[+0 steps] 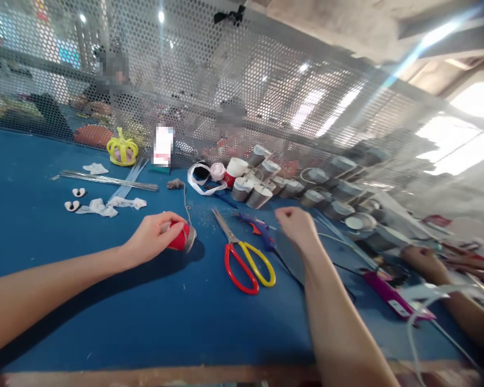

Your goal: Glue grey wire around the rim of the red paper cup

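Red cylinder [179, 239] sitting in the left hand [156, 235] above the blue table [177, 317]

The left hand is closing its fingers and thumb around it, left of the scissors [248, 266], and its grey end is facing right; it may be a cup or a spool. A strand is running up from it to a small bundle of grey yarn [175, 184]. The right hand [297, 228] is hovering beside the glue gun [260, 229], fingers curled in; whether it is gripping anything, I cannot tell. White-and-grey cups [260, 196] are lying in a cluster behind, their contents blurred, with a red-and-white cup [236, 166] standing at their left. Farther left, a yellow crown-shaped basket [113, 152] is holding something pinkish. Near it, a lit screen [163, 144] is showing coloured patches, too pixelated for reading.
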Available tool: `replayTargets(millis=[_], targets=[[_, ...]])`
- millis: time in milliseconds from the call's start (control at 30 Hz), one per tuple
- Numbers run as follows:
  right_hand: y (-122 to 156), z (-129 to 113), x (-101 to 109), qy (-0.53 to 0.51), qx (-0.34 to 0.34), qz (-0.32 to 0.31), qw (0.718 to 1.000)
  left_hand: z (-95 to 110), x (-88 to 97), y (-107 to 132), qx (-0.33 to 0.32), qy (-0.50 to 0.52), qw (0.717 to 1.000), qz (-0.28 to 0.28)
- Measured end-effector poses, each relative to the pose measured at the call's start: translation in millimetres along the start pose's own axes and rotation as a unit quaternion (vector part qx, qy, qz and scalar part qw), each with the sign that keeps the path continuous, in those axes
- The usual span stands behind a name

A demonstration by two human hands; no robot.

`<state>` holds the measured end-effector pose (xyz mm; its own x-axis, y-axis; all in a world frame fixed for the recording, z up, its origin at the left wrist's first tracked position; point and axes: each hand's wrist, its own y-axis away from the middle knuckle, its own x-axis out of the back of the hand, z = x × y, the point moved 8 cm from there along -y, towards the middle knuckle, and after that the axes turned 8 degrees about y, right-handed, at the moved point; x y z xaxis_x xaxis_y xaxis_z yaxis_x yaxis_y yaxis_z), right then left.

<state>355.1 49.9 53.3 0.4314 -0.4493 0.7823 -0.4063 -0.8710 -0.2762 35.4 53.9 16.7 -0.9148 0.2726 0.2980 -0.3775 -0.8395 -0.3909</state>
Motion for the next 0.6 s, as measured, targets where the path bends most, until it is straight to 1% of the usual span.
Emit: replayTargets(millis=[67,133,233,300,367,467,533,600], targets=[[-1.0,19.3,-14.5,0.052,-0.049,-0.046,0.996,0.1,-0.2,-0.7,-0.007,-0.019,1.000,-0.007],[1.1,31.5,-30.4,0.090,-0.090,-0.079,0.989,0.2,-1.4,-0.2,-0.015,-0.040,0.999,-0.017],[3.3,38.1,-45.3,0.115,-0.127,-0.097,0.981,0.3,-2.8,1.3,-0.028,-0.073,0.997,-0.027],[4.2,36.9,-45.6,0.112,-0.139,-0.094,0.979,1.4,-3.1,1.9,-0.040,-0.086,0.995,-0.032],[6.8,30.1,-39.0,0.090,-0.141,-0.081,0.983,3.3,-3.3,2.1,-0.054,-0.093,0.994,-0.035],[17.5,7.8,-25.9,0.019,-0.119,-0.067,0.990,4.6,-3.4,1.6,-0.060,-0.094,0.993,-0.037],[30.1,-12.4,-23.5,-0.040,-0.097,-0.095,0.990,3.1,-4.1,1.1,-0.052,-0.098,0.993,-0.040],[46.8,-34.5,-29.6,-0.119,-0.074,-0.159,0.977,0.5,-5.1,0.7,-0.041,-0.106,0.993,-0.042]])
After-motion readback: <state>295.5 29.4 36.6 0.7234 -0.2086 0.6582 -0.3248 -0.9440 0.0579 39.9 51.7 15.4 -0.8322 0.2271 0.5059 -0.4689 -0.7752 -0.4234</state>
